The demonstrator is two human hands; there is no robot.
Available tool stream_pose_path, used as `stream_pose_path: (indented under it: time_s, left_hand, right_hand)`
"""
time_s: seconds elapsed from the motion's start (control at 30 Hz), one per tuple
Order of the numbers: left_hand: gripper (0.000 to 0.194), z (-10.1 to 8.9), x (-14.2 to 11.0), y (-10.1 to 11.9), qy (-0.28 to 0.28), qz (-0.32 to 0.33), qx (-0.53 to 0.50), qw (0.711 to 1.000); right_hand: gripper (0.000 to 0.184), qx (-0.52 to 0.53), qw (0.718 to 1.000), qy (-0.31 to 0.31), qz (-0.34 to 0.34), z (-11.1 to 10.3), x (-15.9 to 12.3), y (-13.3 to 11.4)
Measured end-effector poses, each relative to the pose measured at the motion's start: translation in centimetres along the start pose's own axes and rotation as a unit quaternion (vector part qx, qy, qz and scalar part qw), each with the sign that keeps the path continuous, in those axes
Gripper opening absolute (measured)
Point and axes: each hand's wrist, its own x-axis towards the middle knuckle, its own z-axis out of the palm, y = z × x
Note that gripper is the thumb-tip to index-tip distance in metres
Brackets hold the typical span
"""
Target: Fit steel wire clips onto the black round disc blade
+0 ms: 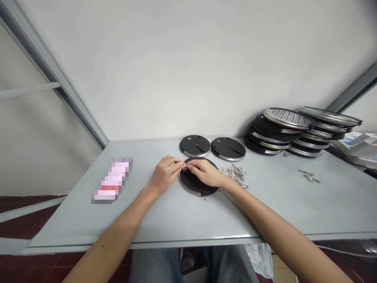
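The left hand [167, 174] and right hand [205, 171] are meeting, fingertips pinching a small metal piece [185, 165] above the far part of a black disc [198, 183]; its long axis is seemingly running left to right, its pointing end too small to tell. Metal hooks [235, 173] are lying just right of the disc.

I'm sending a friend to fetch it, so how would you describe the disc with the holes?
On the gray table, look to the right, by the wall, for two stacks of round discs. On top of the left stack lies the disc. Its silver upper face is dotted with small holes, unlike the plain black discs lying nearer the middle.
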Motion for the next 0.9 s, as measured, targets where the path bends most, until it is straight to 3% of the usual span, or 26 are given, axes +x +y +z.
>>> stream_pose_path:
  time_s: [0.3,0.53,0.9]
  left_hand:
    - [0.017,-0.6,0.4,0.7,0.014,0.041,-0.003,0.999]
    - [0.024,-0.7,0.6,1.2,0.002,0.053,0.005,0.999]
    - [0.018,-0.5,0.3,1.1,-0.003,0.083,-0.006,0.997]
  right_hand:
    - [0.032,0.175,0.982,-0.047,0.060,-0.3,-0.1,0.5]
    - [0.032,0.193,0.975,-0.044,0.097,-0.3,-0.3,0.4]
    - [0.031,0.232,0.964,-0.024,0.130,0.2,-0.5,0.6]
